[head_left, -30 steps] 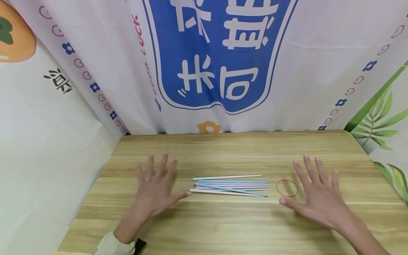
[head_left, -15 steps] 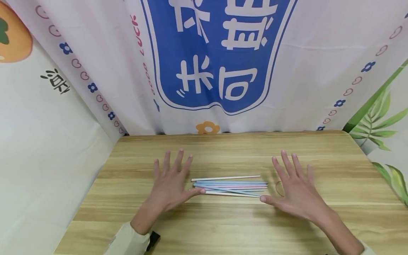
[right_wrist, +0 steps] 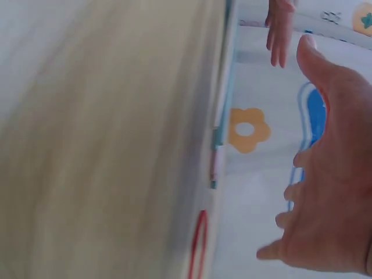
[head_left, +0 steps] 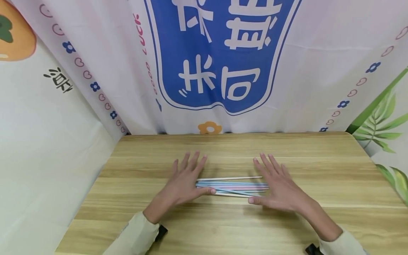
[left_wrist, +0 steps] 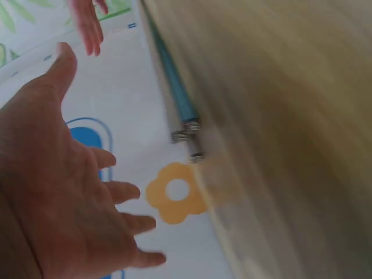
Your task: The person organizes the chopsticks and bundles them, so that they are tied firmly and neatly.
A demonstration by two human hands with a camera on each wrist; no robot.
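Thin white, blue and pink sticks (head_left: pixel 234 183) lie side by side on the wooden table, one blue stick slanting across the others. My left hand (head_left: pixel 182 186) is spread palm down over their left ends, fingers straight, thumb out above the near sticks. Over the right ends my right hand (head_left: pixel 282 187) is spread the same way. Both hands hover with nothing held. A red rubber band (right_wrist: pixel 199 244) shows in the right wrist view, lying beyond the stick ends; in the head view the right hand hides it. Blue and white stick ends (left_wrist: pixel 185 113) show in the left wrist view.
The wooden table (head_left: pixel 220 226) has its far edge against a white curtain (head_left: pixel 306 88) with a blue printed panel. A black wrist strap piece (head_left: pixel 161 232) sits at the left sleeve, another (head_left: pixel 312 249) at the right sleeve.
Both hands have moved inward from either side, the left one rightward and the right one leftward, and now overlap the stick ends. The rubber band has become covered. The sticks stay put.
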